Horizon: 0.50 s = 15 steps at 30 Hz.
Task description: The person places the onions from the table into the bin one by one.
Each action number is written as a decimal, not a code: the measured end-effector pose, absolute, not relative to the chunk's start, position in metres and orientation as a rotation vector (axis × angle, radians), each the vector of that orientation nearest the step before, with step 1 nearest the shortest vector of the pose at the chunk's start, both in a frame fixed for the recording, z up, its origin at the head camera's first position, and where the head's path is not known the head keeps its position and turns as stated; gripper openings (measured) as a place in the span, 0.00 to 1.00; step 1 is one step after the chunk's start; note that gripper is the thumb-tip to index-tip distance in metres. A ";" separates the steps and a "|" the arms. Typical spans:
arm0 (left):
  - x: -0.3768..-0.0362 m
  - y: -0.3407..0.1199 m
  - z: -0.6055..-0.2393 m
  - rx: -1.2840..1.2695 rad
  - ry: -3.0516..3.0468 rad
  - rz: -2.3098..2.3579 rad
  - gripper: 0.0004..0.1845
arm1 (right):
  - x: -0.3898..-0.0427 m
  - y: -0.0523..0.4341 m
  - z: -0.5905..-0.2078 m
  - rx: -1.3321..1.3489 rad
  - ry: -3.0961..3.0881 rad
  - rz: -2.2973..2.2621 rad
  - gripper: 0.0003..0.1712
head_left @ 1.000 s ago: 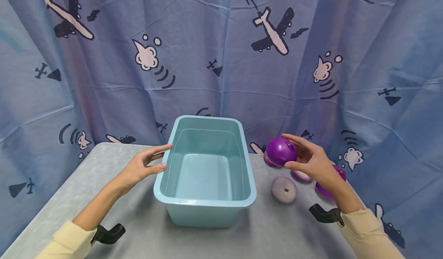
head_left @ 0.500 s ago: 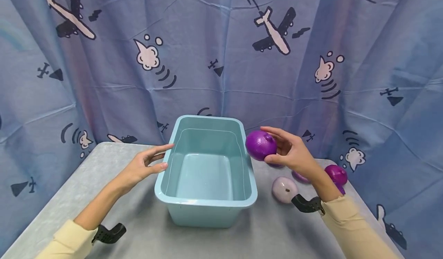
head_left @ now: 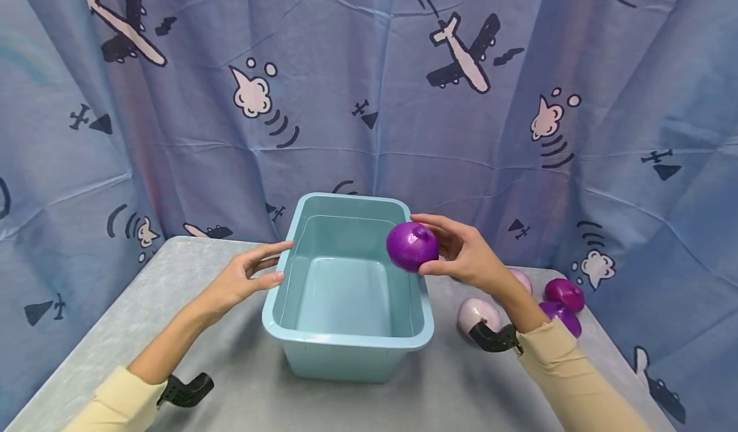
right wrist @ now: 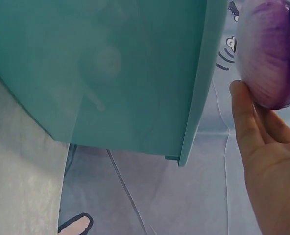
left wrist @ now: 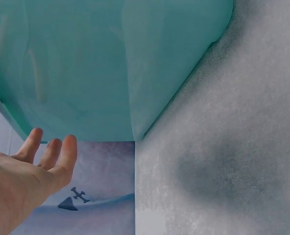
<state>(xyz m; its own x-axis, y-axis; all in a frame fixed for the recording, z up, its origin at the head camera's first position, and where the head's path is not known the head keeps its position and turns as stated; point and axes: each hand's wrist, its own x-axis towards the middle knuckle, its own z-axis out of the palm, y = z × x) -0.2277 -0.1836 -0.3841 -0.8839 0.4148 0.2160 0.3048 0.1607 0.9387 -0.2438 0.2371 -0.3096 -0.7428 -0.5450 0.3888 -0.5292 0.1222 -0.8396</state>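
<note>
Grey desk (head_left: pixel 173 291) before an aeroplane-print curtain (head_left: pixel 369 99): one purple onion held at the tub's rim.

Head view: the right hand (head_left: pixel 467 256) grips a purple onion (head_left: pixel 412 246) in curled fingers (head_left: pixel 438 224), just above the right rim of the empty blue tub (head_left: pixel 346 348); four more onions (head_left: pixel 562 294) lie on the desk behind that wrist, so nothing is binned yet. The left hand (head_left: pixel 242 278), fingers relaxed and holding nothing, rests just beside the tub's left rim.
Left wrist view: straight fingers (left wrist: pixel 61 156) just under the tub wall (left wrist: pixel 110 63).
Right wrist view: the onion (right wrist: pixel 272 54) sits against the fingertips (right wrist: pixel 240 107), beside the rim (right wrist: pixel 199 83).

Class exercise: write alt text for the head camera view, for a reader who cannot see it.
A person's right hand holds a round purple onion over the right rim of an empty light blue plastic tub on a grey table. The open left hand rests beside the tub's left wall.
</note>
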 end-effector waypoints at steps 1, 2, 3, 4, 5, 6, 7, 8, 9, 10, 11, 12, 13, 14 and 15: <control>-0.228 -0.183 -0.384 0.725 2.323 1.843 0.31 | -0.244 0.236 -0.310 -1.127 2.338 -1.744 0.45; -0.228 -0.183 -0.385 0.730 2.325 1.843 0.30 | -0.244 0.235 -0.310 -1.133 2.338 -1.742 0.45; -0.228 -0.183 -0.385 0.732 2.326 1.843 0.30 | -0.244 0.235 -0.310 -1.138 2.337 -1.743 0.45; -0.228 -0.183 -0.386 0.730 2.326 1.842 0.30 | -0.243 0.235 -0.310 -1.145 2.338 -1.741 0.45; -0.228 -0.183 -0.386 0.731 2.326 1.842 0.30 | -0.243 0.234 -0.310 -1.158 2.336 -1.741 0.44; -0.228 -0.182 -0.386 0.733 2.326 1.841 0.30 | -0.243 0.235 -0.311 -1.171 2.336 -1.743 0.43; -0.228 -0.182 -0.386 0.732 2.328 1.839 0.30 | -0.243 0.235 -0.311 -1.179 2.338 -1.747 0.41; -0.228 -0.182 -0.386 0.731 2.328 1.838 0.30 | -0.243 0.236 -0.311 -1.188 2.344 -1.751 0.40; -0.228 -0.182 -0.386 0.732 2.327 1.838 0.30 | -0.243 0.237 -0.311 -1.191 2.345 -1.760 0.38; -0.228 -0.182 -0.386 0.736 2.325 1.839 0.30 | -0.242 0.238 -0.311 -1.191 2.356 -1.764 0.36; -0.228 -0.182 -0.386 0.740 2.324 1.841 0.30 | -0.242 0.239 -0.311 -1.182 2.370 -1.768 0.34; -0.228 -0.183 -0.386 0.743 2.321 1.842 0.30 | -0.241 0.241 -0.312 -1.162 2.387 -1.774 0.31; -0.228 -0.183 -0.386 0.744 2.322 1.844 0.30 | -0.240 0.243 -0.312 -1.135 2.403 -1.778 0.29; -0.228 -0.183 -0.386 0.747 2.320 1.844 0.30 | -0.239 0.245 -0.312 -1.109 2.418 -1.778 0.27; -0.227 -0.183 -0.386 0.748 2.320 1.844 0.30 | -0.238 0.247 -0.313 -1.083 2.427 -1.781 0.26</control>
<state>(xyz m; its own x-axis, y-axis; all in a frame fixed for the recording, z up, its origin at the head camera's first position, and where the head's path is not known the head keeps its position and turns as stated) -0.2274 -0.1829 -0.3861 -0.8768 0.4220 0.2304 0.3196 0.1536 0.9350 -0.2376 0.2471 -0.3132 -0.7693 -0.4814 0.4199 -0.5450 0.1518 -0.8246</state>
